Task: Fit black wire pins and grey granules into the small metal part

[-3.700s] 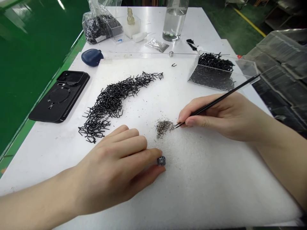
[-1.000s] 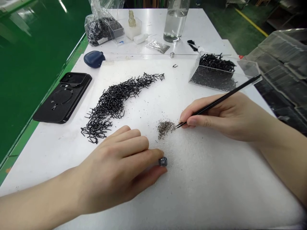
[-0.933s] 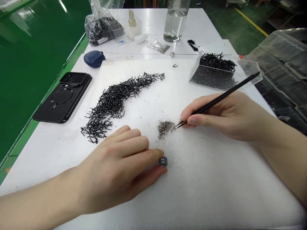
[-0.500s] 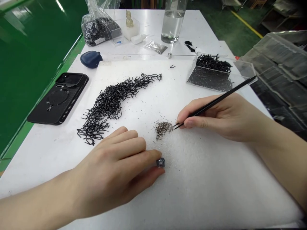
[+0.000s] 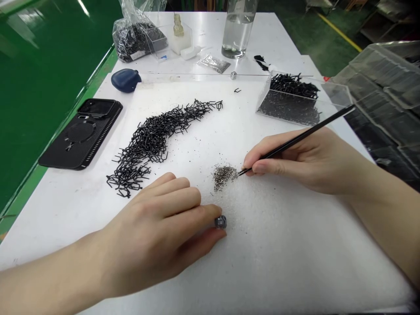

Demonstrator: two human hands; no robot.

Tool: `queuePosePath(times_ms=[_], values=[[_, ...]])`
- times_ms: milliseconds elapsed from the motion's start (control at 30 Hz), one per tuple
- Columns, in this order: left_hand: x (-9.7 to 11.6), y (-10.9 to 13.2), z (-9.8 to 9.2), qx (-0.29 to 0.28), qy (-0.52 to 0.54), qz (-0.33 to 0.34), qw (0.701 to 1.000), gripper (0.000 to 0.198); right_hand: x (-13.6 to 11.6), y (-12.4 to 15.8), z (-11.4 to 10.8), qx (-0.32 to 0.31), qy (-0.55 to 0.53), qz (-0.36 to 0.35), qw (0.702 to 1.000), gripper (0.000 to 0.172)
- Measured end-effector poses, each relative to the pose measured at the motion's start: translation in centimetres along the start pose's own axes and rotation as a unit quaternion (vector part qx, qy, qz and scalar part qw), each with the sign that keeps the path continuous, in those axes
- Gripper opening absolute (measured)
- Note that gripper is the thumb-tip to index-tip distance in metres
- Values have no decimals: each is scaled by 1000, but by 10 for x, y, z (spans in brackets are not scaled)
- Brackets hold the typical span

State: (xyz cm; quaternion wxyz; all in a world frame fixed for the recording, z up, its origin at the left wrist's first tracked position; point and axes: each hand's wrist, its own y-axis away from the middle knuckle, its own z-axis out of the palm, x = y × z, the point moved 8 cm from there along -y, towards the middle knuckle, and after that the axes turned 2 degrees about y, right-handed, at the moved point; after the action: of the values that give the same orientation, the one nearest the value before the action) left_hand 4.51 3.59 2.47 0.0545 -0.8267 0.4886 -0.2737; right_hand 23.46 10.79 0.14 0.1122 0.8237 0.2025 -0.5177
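Note:
Between thumb and forefinger, my left hand (image 5: pixel 160 227) pinches a small clear faceted piece (image 5: pixel 221 222) with a dark inside. Black tweezers (image 5: pixel 295 139) are gripped in my right hand (image 5: pixel 292 162), their tips pressed close together at the right edge of a small heap of tiny brownish metallic grains (image 5: pixel 224 176). Whether a grain sits between the tips is too small to tell. A long curved pile of bent black pieces (image 5: pixel 154 135) lies beyond my left hand. Under both hands is a white foam sheet (image 5: pixel 278 245).
At left lie a black phone (image 5: pixel 82 133) and a dark blue rubber blower (image 5: pixel 125 80). Farther back are a bag of black pieces (image 5: pixel 134 41), a glass bottle of clear liquid (image 5: pixel 238 35) and a small bag (image 5: pixel 214 63). A clear box (image 5: pixel 285 109) of black pieces stands at right.
The tweezer tips have closed from slightly apart to nearly together at the heap's edge. My left hand keeps its pinch on the clear piece; the view has shifted slightly.

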Motion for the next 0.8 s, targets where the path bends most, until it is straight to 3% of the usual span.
queuePosePath(times_ms=[367, 800], values=[[0, 1, -1, 0, 9, -3, 1000, 7, 6, 2, 0, -4, -44, 20, 999, 8], [1, -2, 0, -3, -2, 1, 1000, 8, 4, 1, -1, 1, -19, 13, 1000, 9]])
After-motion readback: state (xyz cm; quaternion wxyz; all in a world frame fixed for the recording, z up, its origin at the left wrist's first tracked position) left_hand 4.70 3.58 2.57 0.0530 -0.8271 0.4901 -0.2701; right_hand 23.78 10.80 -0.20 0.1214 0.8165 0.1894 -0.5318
